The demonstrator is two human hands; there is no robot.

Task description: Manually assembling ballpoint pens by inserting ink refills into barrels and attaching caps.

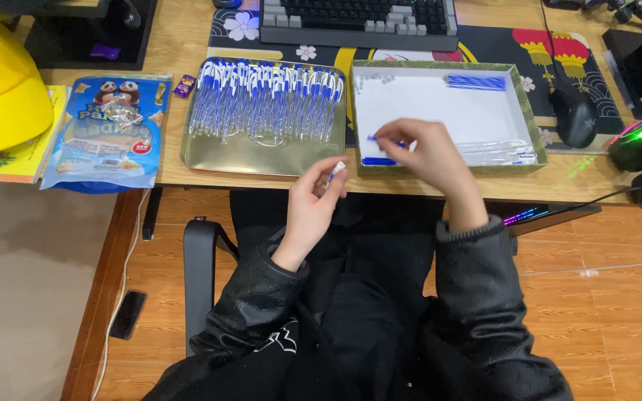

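- Our left hand (pixel 315 199) pinches a small pen part (pixel 334 172) just off the desk's (pixel 180 44) front edge.
- Our right hand (pixel 423 152) grips a blue piece (pixel 375 139) over the white box (pixel 440 111), near its front-left corner.
- Pens (pixel 265 100) line the tray's (pixel 261 152) far side.

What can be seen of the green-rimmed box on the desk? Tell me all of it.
The shallow box is rectangular and open-topped, seemingly cardboard, with patterned green walls and a white floor. It lies flat on the desk, right of the metal tray. Blue refills lie at its far side, clear tubes near its right corner. The right hand reaches into it, pinching a blue piece.
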